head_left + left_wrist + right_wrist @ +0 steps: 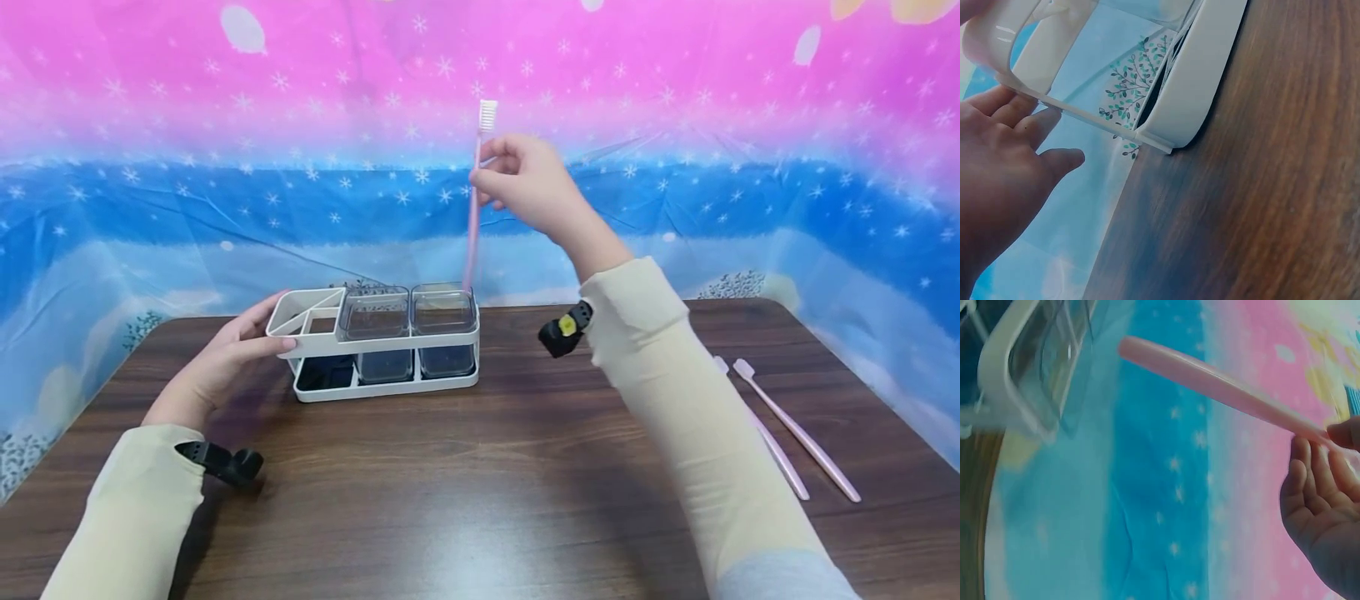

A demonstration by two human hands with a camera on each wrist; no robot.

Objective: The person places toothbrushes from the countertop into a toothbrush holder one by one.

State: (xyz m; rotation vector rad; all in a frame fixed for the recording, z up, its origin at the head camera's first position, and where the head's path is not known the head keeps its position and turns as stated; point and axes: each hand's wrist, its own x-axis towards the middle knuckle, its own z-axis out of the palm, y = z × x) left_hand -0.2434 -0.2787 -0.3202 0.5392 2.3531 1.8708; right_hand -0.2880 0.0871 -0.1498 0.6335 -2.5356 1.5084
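The left hand [232, 354] grips the left end of the rack [390, 342]; the right hand [525, 179] pinches a brush [472, 233], bristles [488, 115] up, lower end near the right cup [444, 312]. Two more brushes [813, 450] lie on the table [450, 500].

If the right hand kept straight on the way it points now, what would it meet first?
Beyond the pink toothbrush it holds, the right hand would probably meet the patterned backdrop first; how far off is unclear.

- A pink-to-blue, snowflake-printed fabric backdrop [300, 142] filled the upper frame and ran down both sides.
- A dark brown, wood-grain table [360, 467] with rounded far corners spanned the lower frame.
- Pale glare [472, 542] whitened its bottom centre.
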